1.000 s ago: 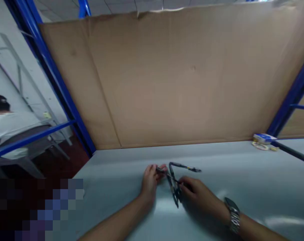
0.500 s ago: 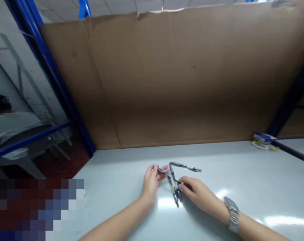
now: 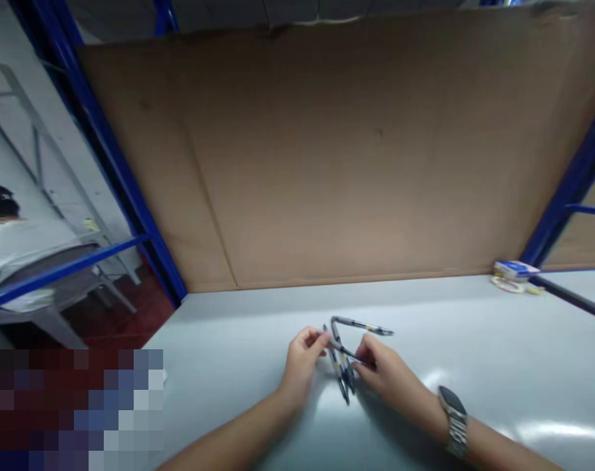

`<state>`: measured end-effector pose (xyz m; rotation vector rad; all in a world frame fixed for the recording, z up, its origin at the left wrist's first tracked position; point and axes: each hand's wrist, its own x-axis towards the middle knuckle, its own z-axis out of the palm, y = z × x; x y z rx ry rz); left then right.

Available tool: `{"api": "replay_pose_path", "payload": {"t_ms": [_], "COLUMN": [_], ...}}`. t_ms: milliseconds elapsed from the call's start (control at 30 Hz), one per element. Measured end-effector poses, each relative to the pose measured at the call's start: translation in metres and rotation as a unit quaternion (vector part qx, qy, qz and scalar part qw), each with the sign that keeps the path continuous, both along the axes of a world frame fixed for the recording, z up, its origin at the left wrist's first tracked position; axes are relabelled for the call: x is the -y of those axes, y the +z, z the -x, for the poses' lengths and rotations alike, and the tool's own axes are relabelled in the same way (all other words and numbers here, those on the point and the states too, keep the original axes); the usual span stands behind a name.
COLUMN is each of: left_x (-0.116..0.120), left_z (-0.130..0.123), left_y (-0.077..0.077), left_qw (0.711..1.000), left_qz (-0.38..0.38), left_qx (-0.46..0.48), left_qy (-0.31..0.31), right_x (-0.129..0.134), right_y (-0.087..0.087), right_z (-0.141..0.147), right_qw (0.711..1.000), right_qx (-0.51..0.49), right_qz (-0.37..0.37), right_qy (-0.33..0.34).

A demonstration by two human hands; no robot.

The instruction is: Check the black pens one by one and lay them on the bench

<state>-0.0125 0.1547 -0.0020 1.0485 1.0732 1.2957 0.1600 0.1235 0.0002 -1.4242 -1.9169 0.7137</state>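
Note:
A slim dark pen (image 3: 347, 352) slants between my two hands above the table. My left hand (image 3: 300, 363) pinches its upper left end with thumb and fingers. At the other end, my right hand (image 3: 386, 369) has its fingers closed on the pen, hiding the tip. Beneath the held pen, a pair of similar pens lie close together, one of them the left pen (image 3: 343, 389). Another pen (image 3: 366, 326) rests crosswise behind them, its left end by the top of one of that pair. A metal-band watch (image 3: 454, 415) is on my right wrist.
The pale table (image 3: 238, 333) ends at a tall cardboard panel (image 3: 327, 163) between blue posts. A small blue-and-white box (image 3: 516, 269) and a roll of tape (image 3: 507, 284) sit at the far right. A person (image 3: 27, 248) is seated beyond the left edge.
My left fingers, looser before, have closed around the pen's end. The held pen has shifted slightly right and down; my right hand has moved a little to the right. The other pens stay put.

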Motion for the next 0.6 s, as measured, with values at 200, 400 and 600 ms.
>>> {"api": "replay_pose_path", "payload": {"t_ms": [200, 400, 600], "left_x": [0.0033, 0.0034, 0.0059], "left_z": [-0.0018, 0.0002, -0.0013], "left_y": [0.0067, 0.0091, 0.0080], "left_qw": [0.999, 0.997, 0.991], "left_qz": [-0.015, -0.004, 0.043], "left_qx": [-0.001, 0.018, 0.095], "left_qy": [-0.039, -0.081, -0.078], "right_x": [-0.0001, -0.0038, -0.0011], "right_y": [0.0072, 0.0053, 0.0012], "right_z": [0.0003, -0.0014, 0.0026], "right_qw": [0.999, 0.999, 0.997], "right_qx": [0.003, -0.032, -0.051], "right_qz": [-0.029, 0.009, 0.058], "right_qy": [0.019, 0.038, 0.007]}}
